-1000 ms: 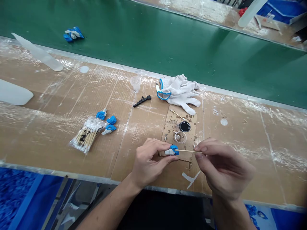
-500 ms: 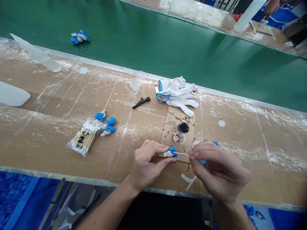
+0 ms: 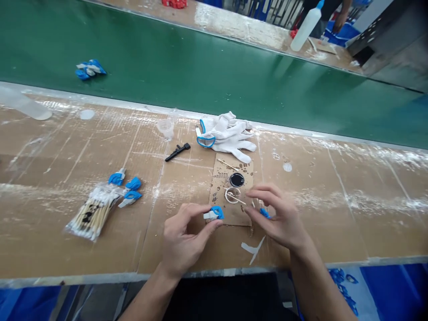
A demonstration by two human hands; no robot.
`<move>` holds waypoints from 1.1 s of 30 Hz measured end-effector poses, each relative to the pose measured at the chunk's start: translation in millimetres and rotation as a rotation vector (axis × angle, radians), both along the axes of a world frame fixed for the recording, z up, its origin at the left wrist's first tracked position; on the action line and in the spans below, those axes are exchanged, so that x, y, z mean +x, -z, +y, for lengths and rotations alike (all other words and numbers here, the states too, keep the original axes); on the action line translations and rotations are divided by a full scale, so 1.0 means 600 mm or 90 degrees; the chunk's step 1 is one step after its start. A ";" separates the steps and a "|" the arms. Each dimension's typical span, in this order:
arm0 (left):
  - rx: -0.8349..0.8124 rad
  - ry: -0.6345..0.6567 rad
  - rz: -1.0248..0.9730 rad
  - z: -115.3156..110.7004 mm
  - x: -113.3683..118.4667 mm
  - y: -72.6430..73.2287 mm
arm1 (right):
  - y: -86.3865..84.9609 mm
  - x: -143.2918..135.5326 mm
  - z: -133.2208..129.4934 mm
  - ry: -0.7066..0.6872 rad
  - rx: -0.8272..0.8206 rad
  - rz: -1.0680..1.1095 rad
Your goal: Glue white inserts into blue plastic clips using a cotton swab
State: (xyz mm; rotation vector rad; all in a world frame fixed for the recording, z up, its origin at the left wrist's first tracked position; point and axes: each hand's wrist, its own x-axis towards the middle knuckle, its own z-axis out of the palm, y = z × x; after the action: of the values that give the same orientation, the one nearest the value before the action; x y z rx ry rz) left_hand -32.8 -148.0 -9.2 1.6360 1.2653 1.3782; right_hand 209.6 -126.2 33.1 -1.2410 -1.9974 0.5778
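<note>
My left hand [image 3: 192,234] pinches a small blue-and-white plastic piece [image 3: 211,216] between thumb and forefinger, just left of a stained cardboard square [image 3: 230,218]. Over the square's right side is my right hand [image 3: 276,216], its thumb and forefinger apart. A cotton swab [image 3: 238,200] rests with one end in a small clear cup [image 3: 232,189]; its other end lies close by my right fingertips, apparently free of them. Behind that cup stands a cup of black liquid [image 3: 237,179]. A second swab [image 3: 228,164] lies on the cardboard. Partly behind my right fingers is another blue piece [image 3: 265,213].
White gloves [image 3: 230,136] and a black plastic part [image 3: 178,152] lie farther back. To the left are a bag of swabs [image 3: 90,214] and several blue pieces [image 3: 133,183]. A green belt [image 3: 200,71] runs behind; a person's hand [image 3: 340,21] shows beyond it.
The swab has left the blue piece and now leans in the clear cup. My right fingers have parted from it. My left hand still holds the piece. The camera view has shifted.
</note>
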 end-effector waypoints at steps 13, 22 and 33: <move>-0.001 0.038 0.001 -0.004 0.001 -0.008 | 0.012 0.078 -0.046 0.013 -0.060 -0.328; -0.221 0.059 -0.223 -0.043 0.053 -0.033 | -0.022 0.055 -0.062 0.061 -0.108 0.055; -0.201 0.160 -0.307 -0.043 0.068 -0.051 | -0.017 -0.046 -0.092 0.106 -0.163 0.261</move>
State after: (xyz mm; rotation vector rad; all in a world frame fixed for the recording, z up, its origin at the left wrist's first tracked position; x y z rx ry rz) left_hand 8.3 -173.5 21.7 1.1155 0.9024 1.2420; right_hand 182.2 -181.2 43.1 -1.2997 -1.4985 0.9426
